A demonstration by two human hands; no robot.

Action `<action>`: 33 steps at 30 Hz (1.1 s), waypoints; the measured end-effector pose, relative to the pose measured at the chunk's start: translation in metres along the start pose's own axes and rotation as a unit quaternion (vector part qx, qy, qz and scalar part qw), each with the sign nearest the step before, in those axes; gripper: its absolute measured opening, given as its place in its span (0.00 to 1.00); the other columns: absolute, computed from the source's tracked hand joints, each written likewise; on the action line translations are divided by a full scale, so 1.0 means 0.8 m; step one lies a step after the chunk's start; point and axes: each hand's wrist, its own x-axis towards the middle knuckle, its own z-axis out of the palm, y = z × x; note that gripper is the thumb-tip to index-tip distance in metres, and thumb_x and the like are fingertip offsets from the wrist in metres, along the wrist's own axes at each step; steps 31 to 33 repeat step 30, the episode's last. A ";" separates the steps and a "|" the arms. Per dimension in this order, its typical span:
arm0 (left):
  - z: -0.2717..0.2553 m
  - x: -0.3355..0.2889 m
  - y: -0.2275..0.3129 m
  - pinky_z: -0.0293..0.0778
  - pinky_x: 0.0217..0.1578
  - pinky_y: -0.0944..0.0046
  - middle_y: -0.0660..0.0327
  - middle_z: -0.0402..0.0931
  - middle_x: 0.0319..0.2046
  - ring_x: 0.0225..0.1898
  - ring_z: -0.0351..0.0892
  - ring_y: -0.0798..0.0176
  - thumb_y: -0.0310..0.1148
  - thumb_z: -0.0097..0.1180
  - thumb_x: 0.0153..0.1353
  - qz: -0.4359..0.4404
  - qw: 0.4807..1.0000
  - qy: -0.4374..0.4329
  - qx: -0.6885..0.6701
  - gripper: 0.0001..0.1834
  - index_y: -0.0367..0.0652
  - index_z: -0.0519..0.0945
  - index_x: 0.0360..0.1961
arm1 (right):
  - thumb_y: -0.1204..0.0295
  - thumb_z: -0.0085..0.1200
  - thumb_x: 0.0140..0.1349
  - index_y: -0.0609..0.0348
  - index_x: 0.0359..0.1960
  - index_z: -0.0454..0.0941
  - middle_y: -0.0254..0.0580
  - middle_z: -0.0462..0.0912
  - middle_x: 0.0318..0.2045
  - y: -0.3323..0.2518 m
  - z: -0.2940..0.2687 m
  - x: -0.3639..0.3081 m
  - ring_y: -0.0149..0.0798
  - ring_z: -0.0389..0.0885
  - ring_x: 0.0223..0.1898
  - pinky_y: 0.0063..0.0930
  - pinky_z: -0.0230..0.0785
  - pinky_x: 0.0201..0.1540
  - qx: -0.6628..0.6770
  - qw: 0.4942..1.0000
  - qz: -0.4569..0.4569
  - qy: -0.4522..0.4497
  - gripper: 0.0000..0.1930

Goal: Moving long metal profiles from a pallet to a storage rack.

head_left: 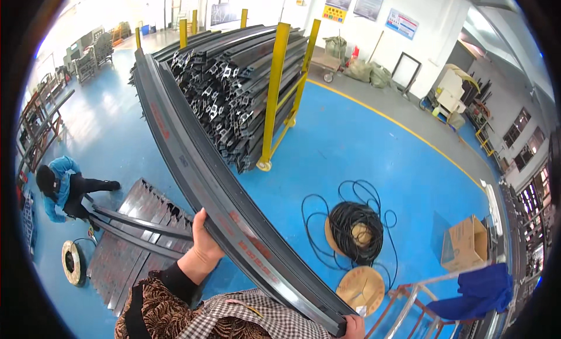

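Note:
A long dark grey profile strip with red markings runs from the rack at the back down to my waist, its curve exaggerated by the lens. My left hand grips its left edge, thumb along the side and the other fingers hidden underneath. Around the near end, at the lower edge of the view, my right hand is closed, only partly in the picture. The strip's far end lies against a big stack of similar dark profiles held between yellow posts.
At the left, a person in a blue jacket sits low by a pile of flat panels with two strips across it. To the right are a coil of black cord, a wooden spool disc, a cardboard box and a metal frame with blue cloth.

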 end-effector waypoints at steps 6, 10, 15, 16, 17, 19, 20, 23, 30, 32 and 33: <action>0.097 0.117 0.031 0.66 0.42 0.56 0.59 0.72 0.37 0.38 0.71 0.60 0.53 0.47 0.53 0.140 0.979 0.100 0.111 0.26 0.43 0.71 0.44 | 0.57 0.57 0.50 0.58 0.54 0.65 0.53 0.70 0.48 0.004 -0.090 0.216 0.54 0.70 0.47 0.46 0.61 0.50 0.040 0.998 -0.024 -0.049 0.31; 0.130 0.178 0.082 0.66 0.43 0.56 0.59 0.72 0.39 0.40 0.71 0.60 0.52 0.49 0.55 0.240 0.966 0.017 0.098 0.25 0.43 0.71 0.45 | 0.67 0.65 0.28 0.58 0.39 0.70 0.45 0.71 0.36 0.008 -0.152 0.374 0.47 0.68 0.35 0.35 0.64 0.40 0.023 0.989 -0.144 0.028 0.30; 0.163 0.252 0.176 0.63 0.50 0.60 0.62 0.72 0.46 0.46 0.71 0.61 0.54 0.49 0.56 0.470 0.879 0.080 0.013 0.27 0.46 0.71 0.50 | 0.69 0.64 0.26 0.57 0.39 0.70 0.42 0.72 0.37 -0.004 -0.209 0.538 0.45 0.69 0.35 0.34 0.65 0.40 -0.037 0.975 -0.207 0.066 0.31; 0.173 0.268 0.192 0.62 0.51 0.62 0.63 0.72 0.47 0.46 0.71 0.62 0.54 0.48 0.57 0.529 0.841 0.113 -0.011 0.26 0.47 0.71 0.50 | 0.68 0.65 0.25 0.56 0.40 0.71 0.41 0.72 0.37 -0.002 -0.216 0.566 0.44 0.69 0.36 0.34 0.65 0.41 -0.063 0.971 -0.218 0.080 0.31; 0.179 0.284 0.204 0.62 0.51 0.62 0.63 0.72 0.47 0.46 0.71 0.62 0.54 0.48 0.57 0.527 0.843 0.111 -0.012 0.26 0.47 0.71 0.50 | 0.69 0.65 0.24 0.56 0.40 0.71 0.41 0.72 0.37 -0.002 -0.225 0.591 0.44 0.70 0.36 0.34 0.65 0.41 -0.064 0.970 -0.222 0.071 0.32; 0.187 0.314 0.228 0.62 0.51 0.62 0.63 0.72 0.48 0.47 0.70 0.63 0.52 0.47 0.59 0.546 0.834 0.080 -0.018 0.25 0.47 0.71 0.50 | 0.70 0.65 0.24 0.56 0.40 0.70 0.41 0.72 0.37 -0.005 -0.246 0.642 0.44 0.70 0.36 0.33 0.65 0.41 -0.064 0.972 -0.219 0.062 0.32; 0.188 0.329 0.241 0.62 0.51 0.63 0.63 0.71 0.49 0.47 0.70 0.63 0.51 0.47 0.60 0.555 0.829 0.065 -0.019 0.24 0.47 0.71 0.51 | 0.71 0.64 0.24 0.56 0.41 0.70 0.41 0.72 0.37 -0.005 -0.256 0.666 0.44 0.70 0.37 0.33 0.65 0.41 -0.088 0.967 -0.229 0.069 0.33; 0.174 0.381 0.288 0.61 0.52 0.62 0.61 0.70 0.51 0.49 0.69 0.63 0.46 0.45 0.63 0.562 0.826 0.010 0.026 0.21 0.45 0.70 0.52 | 0.72 0.64 0.25 0.56 0.42 0.69 0.42 0.71 0.37 -0.001 -0.284 0.747 0.45 0.70 0.37 0.33 0.65 0.41 -0.128 0.957 -0.244 0.093 0.33; 0.304 0.465 0.397 0.60 0.56 0.62 0.59 0.62 0.57 0.54 0.64 0.60 0.44 0.51 0.59 0.685 0.717 0.081 0.100 0.27 0.43 0.66 0.57 | 0.72 0.63 0.29 0.56 0.41 0.69 0.42 0.71 0.38 0.005 -0.367 1.015 0.44 0.71 0.36 0.33 0.66 0.41 -0.114 0.938 -0.319 0.073 0.30; 0.304 0.465 0.397 0.60 0.56 0.62 0.59 0.62 0.57 0.54 0.64 0.60 0.44 0.51 0.59 0.685 0.717 0.081 0.100 0.27 0.43 0.66 0.57 | 0.72 0.63 0.29 0.56 0.41 0.69 0.42 0.71 0.38 0.005 -0.367 1.015 0.44 0.71 0.36 0.33 0.66 0.41 -0.114 0.938 -0.319 0.073 0.30; 0.304 0.465 0.397 0.60 0.56 0.62 0.59 0.62 0.57 0.54 0.64 0.60 0.44 0.51 0.59 0.685 0.717 0.081 0.100 0.27 0.43 0.66 0.57 | 0.72 0.63 0.29 0.56 0.41 0.69 0.42 0.71 0.38 0.005 -0.367 1.015 0.44 0.71 0.36 0.33 0.66 0.41 -0.114 0.938 -0.319 0.073 0.30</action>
